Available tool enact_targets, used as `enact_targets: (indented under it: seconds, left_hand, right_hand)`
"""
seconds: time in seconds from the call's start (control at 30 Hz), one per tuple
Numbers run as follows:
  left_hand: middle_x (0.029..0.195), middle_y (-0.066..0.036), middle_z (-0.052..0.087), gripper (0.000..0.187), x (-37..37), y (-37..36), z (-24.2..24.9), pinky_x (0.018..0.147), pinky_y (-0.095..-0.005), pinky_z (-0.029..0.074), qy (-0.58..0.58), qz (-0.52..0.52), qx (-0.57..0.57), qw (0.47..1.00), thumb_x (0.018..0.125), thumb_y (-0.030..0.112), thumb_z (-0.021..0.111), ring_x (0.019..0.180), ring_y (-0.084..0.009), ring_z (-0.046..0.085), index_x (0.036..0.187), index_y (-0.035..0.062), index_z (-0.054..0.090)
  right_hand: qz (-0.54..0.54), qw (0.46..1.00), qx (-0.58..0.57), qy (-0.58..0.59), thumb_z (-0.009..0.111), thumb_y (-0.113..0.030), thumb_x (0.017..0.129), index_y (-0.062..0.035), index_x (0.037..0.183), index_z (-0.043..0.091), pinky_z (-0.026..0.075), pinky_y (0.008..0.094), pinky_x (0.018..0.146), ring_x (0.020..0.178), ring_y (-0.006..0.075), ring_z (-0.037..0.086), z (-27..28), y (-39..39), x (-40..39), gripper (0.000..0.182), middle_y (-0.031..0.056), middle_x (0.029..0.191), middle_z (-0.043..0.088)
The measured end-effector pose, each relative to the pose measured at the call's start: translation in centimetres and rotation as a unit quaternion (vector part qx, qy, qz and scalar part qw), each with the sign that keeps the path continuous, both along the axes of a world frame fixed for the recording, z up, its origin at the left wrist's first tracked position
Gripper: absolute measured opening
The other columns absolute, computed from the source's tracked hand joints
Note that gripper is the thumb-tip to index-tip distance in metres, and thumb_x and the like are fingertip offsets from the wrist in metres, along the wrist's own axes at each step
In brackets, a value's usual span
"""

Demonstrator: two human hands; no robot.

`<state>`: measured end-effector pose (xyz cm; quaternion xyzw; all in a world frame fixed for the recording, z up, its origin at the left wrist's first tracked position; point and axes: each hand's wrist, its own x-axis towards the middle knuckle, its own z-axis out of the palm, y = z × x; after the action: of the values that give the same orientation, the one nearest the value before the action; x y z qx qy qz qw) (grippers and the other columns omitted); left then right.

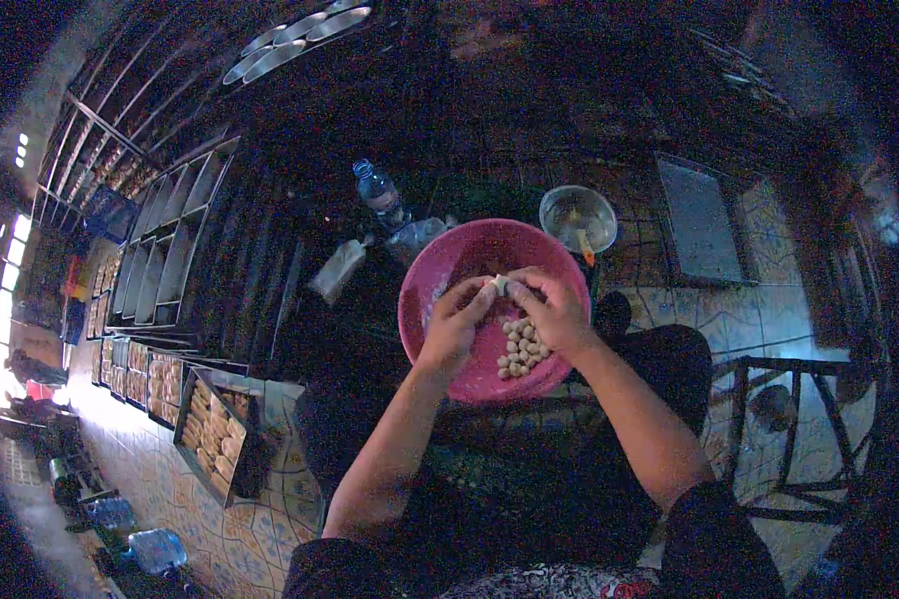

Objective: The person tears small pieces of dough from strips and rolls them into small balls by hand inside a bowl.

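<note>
Over a pink basin [449,371], my left hand [455,317] and my right hand [551,311] meet and pinch a small pale piece of dough [499,285] between their fingertips. Several round dough balls [521,349] lie in a cluster on the basin floor, just below my right hand. White smears mark the basin's inner wall on the left. The far side of the piece I hold is hidden by my fingers.
Behind the basin stand a metal pot [577,215] with an orange-handled brush [585,245], a plastic bottle [380,192] and a white bag [340,270]. Trays of bread rolls [213,434] lie left on the tiled floor. A flat metal tray [704,220] and dark metal frame [794,439] are right.
</note>
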<state>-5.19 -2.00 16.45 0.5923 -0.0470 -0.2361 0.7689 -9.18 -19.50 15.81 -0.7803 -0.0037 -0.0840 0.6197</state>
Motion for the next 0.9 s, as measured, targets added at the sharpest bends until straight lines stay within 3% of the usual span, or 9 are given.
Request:
enact_targets:
  seconds: [0.17, 0.23, 0.33, 0.47, 0.57, 0.63, 0.77, 0.83, 0.9]
  left_hand:
    - [0.105, -0.006, 0.069, 0.02, 0.0, -0.2, -1.3, 0.086, -0.0327, 0.052, -0.041, 0.129, 0.045, 0.99, 0.097, 0.009, 0.065, 0.097, -0.0154, 0.065, 0.116, 0.0042, 0.068]
    - [0.103, -0.01, 0.071, 0.021, 0.2, 0.4, 0.3, 0.085, -0.0354, 0.053, -0.325, 0.075, 0.273, 0.902, 0.091, 0.008, 0.07, 0.098, -0.0211, 0.068, 0.112, 0.0035, 0.071]
    - [0.102, -0.013, 0.071, 0.021, 0.2, 0.1, 0.5, 0.086, -0.037, 0.053, -0.375, 0.054, 0.318, 0.869, 0.088, 0.01, 0.073, 0.097, -0.0264, 0.069, 0.107, 0.0027, 0.073]
    - [0.101, -0.015, 0.072, 0.021, -0.5, -0.1, 1.1, 0.084, -0.0381, 0.054, -0.369, 0.045, 0.317, 0.872, 0.09, 0.014, 0.072, 0.096, -0.0281, 0.07, 0.107, 0.0021, 0.074]
    - [0.101, -0.012, 0.072, 0.021, -0.4, 0.3, 0.5, 0.082, -0.0352, 0.054, -0.316, 0.043, 0.303, 0.898, 0.093, 0.017, 0.07, 0.094, -0.0238, 0.07, 0.107, 0.0012, 0.074]
    - [0.101, -0.007, 0.072, 0.023, 0.1, 0.7, -0.6, 0.081, -0.031, 0.053, -0.012, 0.029, 0.103, 0.994, 0.097, 0.02, 0.067, 0.095, -0.0173, 0.069, 0.107, 0.0011, 0.074]
    - [0.105, -0.003, 0.07, 0.026, 0.4, 0.7, -1.6, 0.083, -0.0284, 0.053, 0.061, 0.017, -0.032, 0.998, 0.099, 0.023, 0.066, 0.095, -0.013, 0.066, 0.117, 0.0035, 0.07]
    - [0.108, -0.007, 0.068, 0.029, 0.1, 0.3, -0.2, 0.09, -0.0336, 0.057, 0.065, 0.017, -0.051, 0.996, 0.102, 0.022, 0.061, 0.099, -0.0187, 0.068, 0.123, 0.0014, 0.06]
    - [0.109, -0.007, 0.068, 0.031, 0.0, 0.3, -0.1, 0.088, -0.0336, 0.057, 0.092, 0.015, -0.06, 0.994, 0.103, 0.024, 0.06, 0.1, -0.018, 0.067, 0.126, 0.0027, 0.058]
  right_hand:
    - [0.003, 1.0, -0.021, 0.013, 0.064, -0.016, 0.099, 0.002, 0.114, 0.069, 0.046, 0.0326, 0.1, 0.112, 0.0201, 0.063, -0.5, -0.2, -0.1, 0.024, 0.0097, 0.114, 0.068]
    - [0.013, 0.999, -0.019, 0.028, 0.066, -0.016, 0.098, 0.0025, 0.111, 0.07, 0.045, 0.0337, 0.102, 0.114, 0.0207, 0.062, 0.0, -0.2, -0.2, 0.024, 0.0104, 0.116, 0.068]
    - [0.002, 1.0, -0.012, 0.01, 0.067, -0.017, 0.097, 0.0028, 0.11, 0.071, 0.045, 0.035, 0.103, 0.115, 0.0221, 0.062, -0.8, -0.1, -0.1, 0.024, 0.0111, 0.116, 0.068]
    - [0.01, 1.0, -0.009, 0.011, 0.068, -0.018, 0.096, 0.0027, 0.109, 0.071, 0.046, 0.0357, 0.103, 0.115, 0.0227, 0.063, -1.1, -0.3, -0.1, 0.024, 0.0119, 0.115, 0.068]
    - [0.043, 0.998, -0.032, 0.016, 0.072, -0.02, 0.094, 0.0016, 0.108, 0.072, 0.046, 0.0359, 0.101, 0.112, 0.0226, 0.064, 0.0, -0.4, -0.4, 0.026, 0.0109, 0.114, 0.069]
    - [0.05, 0.996, -0.07, 0.037, 0.075, -0.022, 0.091, 0.0003, 0.107, 0.072, 0.047, 0.0344, 0.099, 0.107, 0.0202, 0.065, 1.2, -0.2, -0.5, 0.028, 0.0091, 0.112, 0.069]
    - [-0.011, 0.983, -0.081, 0.164, 0.077, -0.023, 0.089, -0.0011, 0.107, 0.073, 0.049, 0.0326, 0.096, 0.104, 0.0174, 0.066, 2.8, 0.1, -0.3, 0.028, 0.0078, 0.107, 0.07]
    - [-0.014, 0.998, 0.042, -0.05, 0.076, -0.021, 0.09, -0.001, 0.105, 0.073, 0.05, 0.0312, 0.093, 0.102, 0.0155, 0.066, 3.2, 0.4, -0.3, 0.024, 0.0081, 0.101, 0.071]
    - [0.039, 0.997, 0.031, -0.055, 0.075, -0.019, 0.091, -0.0009, 0.103, 0.072, 0.05, 0.0315, 0.093, 0.101, 0.0158, 0.066, 4.4, 0.1, -0.5, 0.022, 0.008, 0.1, 0.071]
